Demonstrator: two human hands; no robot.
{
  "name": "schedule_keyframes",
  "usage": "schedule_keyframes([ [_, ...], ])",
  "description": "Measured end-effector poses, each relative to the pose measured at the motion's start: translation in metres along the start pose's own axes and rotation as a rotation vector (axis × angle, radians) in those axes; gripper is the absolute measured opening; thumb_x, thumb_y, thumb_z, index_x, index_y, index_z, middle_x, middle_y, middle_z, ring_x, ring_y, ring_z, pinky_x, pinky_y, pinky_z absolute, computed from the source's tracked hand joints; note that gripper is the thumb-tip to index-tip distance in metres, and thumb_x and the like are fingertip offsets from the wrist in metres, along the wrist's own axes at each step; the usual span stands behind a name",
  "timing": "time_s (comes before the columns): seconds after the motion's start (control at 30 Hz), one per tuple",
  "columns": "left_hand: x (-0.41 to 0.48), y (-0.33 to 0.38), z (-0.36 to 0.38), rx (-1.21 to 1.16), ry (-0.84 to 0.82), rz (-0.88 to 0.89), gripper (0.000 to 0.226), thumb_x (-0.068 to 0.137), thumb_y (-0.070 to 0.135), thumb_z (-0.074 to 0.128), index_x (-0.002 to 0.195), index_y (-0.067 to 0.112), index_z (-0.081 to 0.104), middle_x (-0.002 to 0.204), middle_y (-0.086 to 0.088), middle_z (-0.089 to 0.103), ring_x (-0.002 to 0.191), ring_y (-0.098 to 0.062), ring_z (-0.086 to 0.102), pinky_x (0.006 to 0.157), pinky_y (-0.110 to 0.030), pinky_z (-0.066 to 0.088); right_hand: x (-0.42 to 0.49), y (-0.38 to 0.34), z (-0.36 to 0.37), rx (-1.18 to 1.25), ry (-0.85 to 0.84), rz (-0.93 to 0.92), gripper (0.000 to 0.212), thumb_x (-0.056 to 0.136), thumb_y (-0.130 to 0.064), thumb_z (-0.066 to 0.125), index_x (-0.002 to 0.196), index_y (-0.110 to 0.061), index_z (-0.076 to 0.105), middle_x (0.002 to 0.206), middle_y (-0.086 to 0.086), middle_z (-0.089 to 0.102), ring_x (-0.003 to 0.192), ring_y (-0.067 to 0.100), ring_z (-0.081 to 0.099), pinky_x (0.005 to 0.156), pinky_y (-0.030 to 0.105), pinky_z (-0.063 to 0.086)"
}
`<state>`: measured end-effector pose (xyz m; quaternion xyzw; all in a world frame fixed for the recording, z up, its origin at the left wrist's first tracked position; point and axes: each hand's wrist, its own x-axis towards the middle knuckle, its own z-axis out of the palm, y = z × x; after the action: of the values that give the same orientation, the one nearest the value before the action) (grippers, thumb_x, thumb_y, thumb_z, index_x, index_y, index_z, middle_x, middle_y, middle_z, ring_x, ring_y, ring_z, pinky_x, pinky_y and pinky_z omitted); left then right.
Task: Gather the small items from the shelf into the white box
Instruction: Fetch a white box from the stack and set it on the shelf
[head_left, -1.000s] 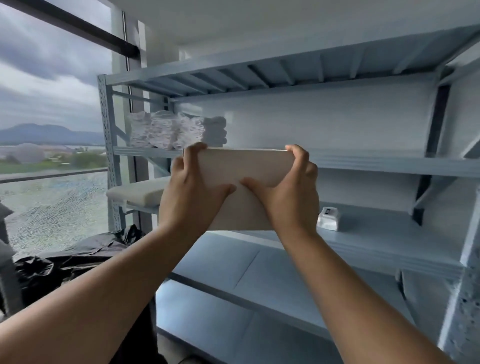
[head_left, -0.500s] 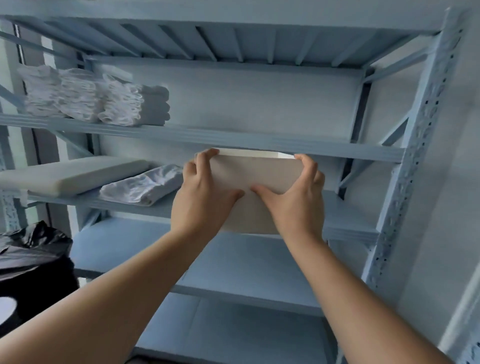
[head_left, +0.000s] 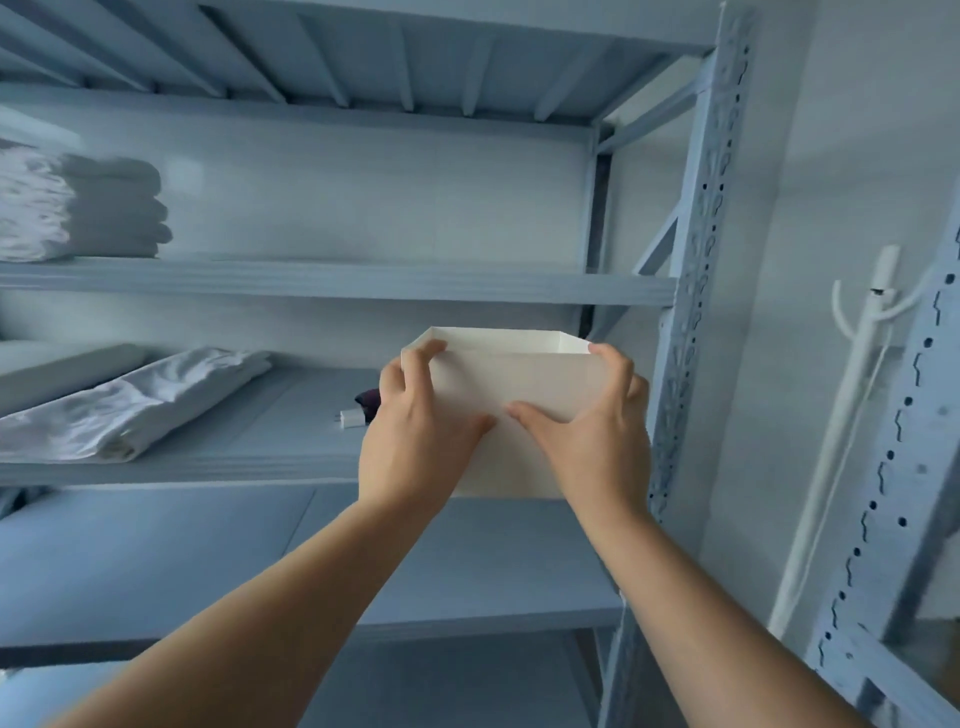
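Observation:
The white box (head_left: 524, 384) is an open-topped cardboard box held at the right end of the middle shelf (head_left: 249, 457). My left hand (head_left: 421, 436) grips its left front corner, fingers hooked over the rim. My right hand (head_left: 597, 441) grips the right front corner the same way. Just left of the box, on the shelf, lie a small white plug-like item (head_left: 349, 419) and a dark purple item (head_left: 370, 401), partly hidden behind my left hand. The inside of the box is not visible.
Folded white cloth (head_left: 130, 405) and a pale pad (head_left: 57, 364) lie on the middle shelf's left. Stacked white towels (head_left: 78, 208) sit on the shelf above. The rack's perforated upright (head_left: 691, 332) stands close to the box's right. A white coat stand (head_left: 852, 395) is beside a second rack.
The view has swung right along the rack, away from the window. The box, still in both hands, has moved to the shelf's right end and sunk lower, and its open rim now shows.

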<state>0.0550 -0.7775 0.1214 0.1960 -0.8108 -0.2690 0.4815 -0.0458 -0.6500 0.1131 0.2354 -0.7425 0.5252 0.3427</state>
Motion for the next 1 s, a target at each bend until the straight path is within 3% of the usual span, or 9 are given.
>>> schedule_keyframes([
  [0.13, 0.02, -0.001, 0.062, -0.009, -0.011, 0.019, 0.079, 0.069, 0.049, 0.077, 0.132, 0.047, 0.029, 0.136, 0.014, 0.037, 0.081, -0.015, 0.05, 0.049, -0.025, 0.033, 0.032, 0.052, 0.012, -0.011, 0.009, 0.019, 0.1, 0.053, -0.067, 0.084, 0.136, -0.037, 0.036, 0.134, 0.002, 0.047, 0.108, 0.032, 0.063, 0.067, 0.041, 0.055],
  [0.4, 0.064, 0.0, 0.178, 0.019, -0.032, 0.0, 0.079, 0.069, 0.049, 0.077, 0.131, 0.049, 0.028, 0.135, 0.017, 0.036, 0.102, -0.021, 0.055, 0.06, -0.033, 0.043, 0.099, 0.156, 0.049, 0.026, -0.013, 0.042, 0.1, 0.054, -0.063, 0.086, 0.136, -0.035, 0.036, 0.131, 0.003, 0.049, 0.113, 0.032, 0.059, 0.069, 0.04, 0.052],
  [0.53, 0.078, -0.009, 0.22, 0.022, -0.036, -0.012, 0.078, 0.07, 0.048, 0.076, 0.132, 0.049, 0.028, 0.132, 0.019, 0.033, 0.087, -0.014, 0.054, 0.05, -0.026, 0.035, 0.121, 0.192, 0.067, 0.028, -0.024, 0.031, 0.101, 0.054, -0.062, 0.087, 0.137, -0.034, 0.036, 0.131, 0.002, 0.049, 0.113, 0.031, 0.059, 0.067, 0.036, 0.048],
  [0.7, 0.099, -0.03, 0.263, 0.023, -0.042, -0.014, 0.079, 0.069, 0.046, 0.077, 0.131, 0.047, 0.03, 0.126, 0.019, 0.033, 0.082, -0.009, 0.046, 0.051, -0.019, 0.033, 0.139, 0.226, 0.097, 0.003, -0.058, 0.057, 0.103, 0.054, -0.064, 0.087, 0.137, -0.034, 0.036, 0.131, 0.002, 0.049, 0.114, 0.03, 0.058, 0.067, 0.034, 0.044],
  [0.77, 0.108, -0.041, 0.281, 0.015, -0.054, -0.02, 0.079, 0.068, 0.045, 0.078, 0.131, 0.046, 0.031, 0.129, 0.017, 0.035, 0.081, -0.004, 0.041, 0.051, -0.023, 0.035, 0.145, 0.242, 0.11, -0.01, -0.064, 0.056, 0.102, 0.054, -0.064, 0.087, 0.137, -0.032, 0.037, 0.131, 0.003, 0.049, 0.113, 0.032, 0.059, 0.066, 0.032, 0.041],
  [0.9, 0.127, -0.066, 0.318, 0.006, -0.079, -0.038, 0.079, 0.068, 0.045, 0.077, 0.131, 0.046, 0.03, 0.129, 0.015, 0.033, 0.094, -0.017, 0.056, 0.061, -0.033, 0.041, 0.158, 0.271, 0.139, -0.049, -0.065, 0.041, 0.102, 0.053, -0.065, 0.086, 0.137, -0.029, 0.039, 0.129, 0.004, 0.051, 0.109, 0.032, 0.061, 0.065, 0.03, 0.04],
  [1.0, 0.145, -0.087, 0.345, 0.005, -0.085, -0.021, 0.08, 0.067, 0.045, 0.078, 0.131, 0.044, 0.03, 0.127, 0.013, 0.032, 0.092, -0.022, 0.06, 0.061, -0.033, 0.042, 0.171, 0.288, 0.162, -0.077, -0.064, 0.023, 0.103, 0.053, -0.064, 0.086, 0.137, -0.025, 0.042, 0.126, 0.005, 0.051, 0.107, 0.032, 0.061, 0.063, 0.036, 0.051],
])
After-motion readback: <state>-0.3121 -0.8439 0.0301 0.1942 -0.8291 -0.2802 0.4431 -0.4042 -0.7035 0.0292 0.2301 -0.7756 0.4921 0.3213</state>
